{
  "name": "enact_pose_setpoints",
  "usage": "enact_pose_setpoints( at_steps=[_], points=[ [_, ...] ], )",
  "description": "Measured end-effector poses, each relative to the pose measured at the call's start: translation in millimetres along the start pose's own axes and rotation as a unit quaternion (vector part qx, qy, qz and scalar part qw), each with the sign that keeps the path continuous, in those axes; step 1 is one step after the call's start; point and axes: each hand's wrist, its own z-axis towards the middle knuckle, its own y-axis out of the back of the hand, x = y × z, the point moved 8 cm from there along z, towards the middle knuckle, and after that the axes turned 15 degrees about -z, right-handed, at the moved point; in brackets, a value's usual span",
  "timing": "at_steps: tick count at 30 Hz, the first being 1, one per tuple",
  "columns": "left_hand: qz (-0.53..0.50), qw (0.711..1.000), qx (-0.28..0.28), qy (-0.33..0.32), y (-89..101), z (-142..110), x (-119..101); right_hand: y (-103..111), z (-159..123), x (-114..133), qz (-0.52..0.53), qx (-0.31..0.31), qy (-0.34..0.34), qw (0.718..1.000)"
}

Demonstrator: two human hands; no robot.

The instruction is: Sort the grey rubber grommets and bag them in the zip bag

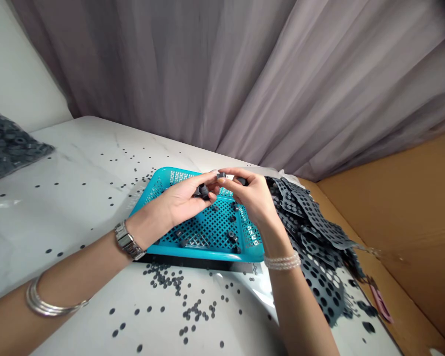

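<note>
Both my hands are raised over a turquoise plastic basket (207, 253) with perforated walls. Several small dark grey rubber parts (232, 237) lie scattered on its floor. My left hand (185, 198) is cupped palm up, its fingers curled round a few dark rubber parts (203, 191). Thumb and fingertips of my right hand (254, 193) pinch one small dark rubber part (221, 175) close to the left fingertips. Another dark piece (241, 181) shows within the right hand, partly hidden by its fingers.
Small black discs (163, 279) are strewn over the white marbled table (77, 198). Perforated dark rubber sheets (315, 217) are heaped at the right, beside a cardboard box (400, 207) and a pink-handled tool (381, 301). A clear bag of dark parts (11, 143) stands at the left. A grey curtain (207, 74) hangs behind.
</note>
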Motion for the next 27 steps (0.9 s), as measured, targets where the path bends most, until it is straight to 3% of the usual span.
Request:
enact_pose_setpoints(
  at_steps=[4, 8, 13, 16, 19, 23, 27],
  points=[
    [0.007, 1.0, -0.016, -0.009, 9.9, 2.3, -2.0, -6.0, -1.2, 0.5, 0.01, 0.015, -0.003, 1.0],
    [0.007, 1.0, -0.026, -0.008, 9.6, 0.6, -2.6, -8.1, 0.0, -2.8, 0.111, 0.037, -0.018, 0.993],
    [-0.013, 0.999, -0.033, 0.008, 3.0, -4.3, 1.1, -2.6, 2.7, -8.8, 0.326, 0.07, -0.073, 0.94],
    [-0.036, 0.999, -0.022, 0.029, 1.3, -4.4, 5.0, -4.1, 3.1, -14.7, 0.399, 0.095, -0.108, 0.906],
    [-0.053, 0.998, -0.011, 0.039, 1.3, -3.4, 6.1, -7.1, 4.0, -21.7, 0.414, 0.095, -0.128, 0.896],
    [-0.073, 0.996, -0.002, 0.054, -0.1, -2.5, 7.5, -7.8, 6.3, -24.4, 0.39, 0.072, -0.129, 0.909],
    [-0.064, 0.997, 0.004, 0.052, -1.3, -0.7, 6.8, -15.1, 5.5, -17.6, 0.382, 0.096, -0.121, 0.911]
  ],
)
